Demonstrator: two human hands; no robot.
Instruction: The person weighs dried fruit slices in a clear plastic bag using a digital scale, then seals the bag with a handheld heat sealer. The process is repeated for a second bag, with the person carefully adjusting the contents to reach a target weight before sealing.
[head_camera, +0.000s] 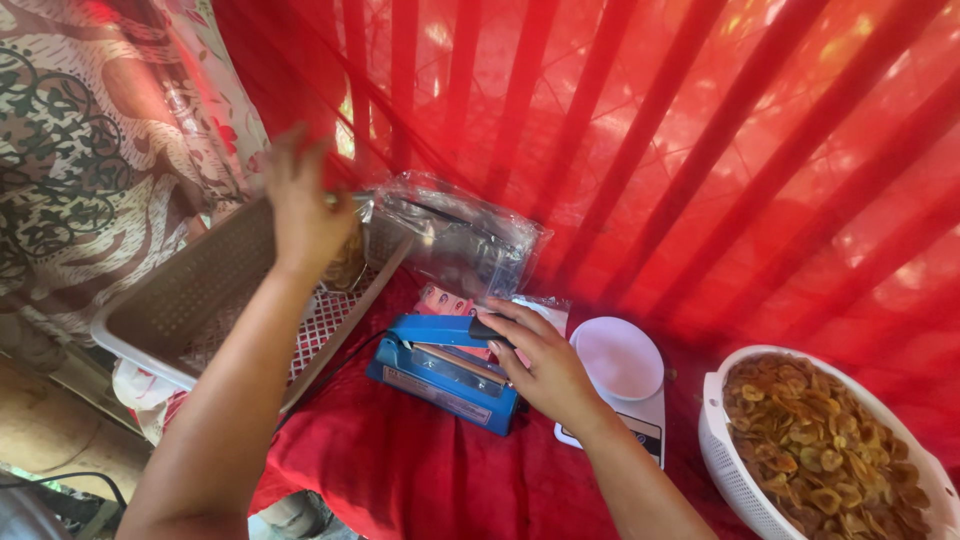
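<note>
My left hand (300, 205) is raised over a beige perforated tray (190, 300) and grips a clear packet of chips (350, 255) at its top edge. My right hand (545, 365) rests on the black handle knob of a blue heat sealer (440, 370) that sits on the red cloth. A stack of clear plastic bags (460, 240) lies just behind the sealer.
A white kitchen scale (620, 365) stands right of the sealer. A white colander (730, 455) full of golden banana chips is at the lower right. Red netting hangs behind. Patterned fabric (90, 130) is at the left. A black cord runs off the table's left edge.
</note>
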